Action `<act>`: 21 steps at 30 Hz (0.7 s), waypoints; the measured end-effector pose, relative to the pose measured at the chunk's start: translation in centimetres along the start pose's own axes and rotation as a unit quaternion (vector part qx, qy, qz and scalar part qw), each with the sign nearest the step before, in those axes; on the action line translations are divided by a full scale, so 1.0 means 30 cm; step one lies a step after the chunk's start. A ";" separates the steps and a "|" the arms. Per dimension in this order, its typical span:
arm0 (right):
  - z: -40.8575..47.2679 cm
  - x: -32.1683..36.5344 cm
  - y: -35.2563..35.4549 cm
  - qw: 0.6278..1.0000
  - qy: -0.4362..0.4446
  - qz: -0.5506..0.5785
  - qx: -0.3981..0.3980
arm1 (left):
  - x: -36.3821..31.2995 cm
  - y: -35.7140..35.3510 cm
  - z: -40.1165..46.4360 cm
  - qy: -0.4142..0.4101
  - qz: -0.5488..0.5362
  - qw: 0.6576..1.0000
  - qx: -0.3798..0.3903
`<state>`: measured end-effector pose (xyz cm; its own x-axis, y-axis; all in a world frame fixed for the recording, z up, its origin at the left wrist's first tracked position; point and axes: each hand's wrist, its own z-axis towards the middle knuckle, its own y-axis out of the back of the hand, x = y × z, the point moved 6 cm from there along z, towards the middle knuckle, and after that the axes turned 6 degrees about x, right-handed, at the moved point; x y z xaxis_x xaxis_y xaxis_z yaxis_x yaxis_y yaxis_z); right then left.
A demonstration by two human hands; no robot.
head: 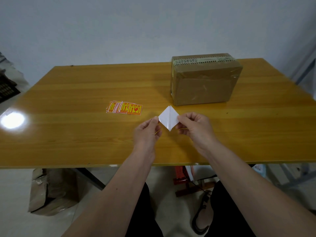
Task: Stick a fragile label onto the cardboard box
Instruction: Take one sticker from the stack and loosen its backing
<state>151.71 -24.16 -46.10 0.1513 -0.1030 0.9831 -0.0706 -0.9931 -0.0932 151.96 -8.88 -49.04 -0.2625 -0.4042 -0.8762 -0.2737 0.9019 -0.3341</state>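
Note:
A brown cardboard box (pixel 204 81), taped over, stands on the wooden table (pixel 68 130) at the back right. A fanned pile of red and yellow fragile labels (pixel 124 108) lies left of centre. Between the pile and the box, just above the table, I hold one label (pixel 168 118) with its white back facing me, turned like a diamond with a crease or slit down its middle. My left hand (pixel 147 132) pinches its left corner and my right hand (pixel 195 127) pinches its right corner.
A bright light reflection shows on the table's left end. Under the table lie a torn cardboard box (pixel 51 190) on the left, a red stool frame (pixel 184 183) and a cable. A dark crate (pixel 6 86) stands beyond the left edge.

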 end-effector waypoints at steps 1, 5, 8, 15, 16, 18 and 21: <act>0.002 -0.002 0.001 1.000 -0.001 0.000 -0.003 | 0.001 0.003 -0.001 0.002 -0.001 1.000 -0.003; 0.005 -0.008 0.009 1.000 -0.005 -0.005 -0.013 | 0.002 0.018 -0.001 0.009 -0.009 1.000 -0.025; 0.004 -0.008 0.014 1.000 -0.006 -0.006 -0.020 | 0.002 0.028 -0.001 0.014 -0.015 0.999 -0.047; 0.002 -0.008 0.031 0.999 -0.006 -0.012 -0.037 | -0.002 0.040 -0.007 0.020 -0.036 0.996 -0.078; 0.002 -0.009 0.035 0.999 -0.006 -0.013 -0.042 | -0.002 0.042 -0.005 0.022 -0.040 0.996 -0.080; 0.002 -0.009 0.044 0.998 -0.007 -0.015 -0.055 | -0.001 0.046 -0.002 0.025 -0.046 0.995 -0.084; 0.003 -0.008 0.054 0.997 -0.012 -0.015 -0.068 | -0.001 0.051 -0.003 0.026 -0.047 0.994 -0.093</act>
<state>151.64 -25.75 -46.51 0.1780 -0.0770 0.9810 -0.1991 -0.9791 -0.0407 151.46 -7.49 -49.48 -0.2735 -0.4971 -0.8234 -0.4637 0.8182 -0.3399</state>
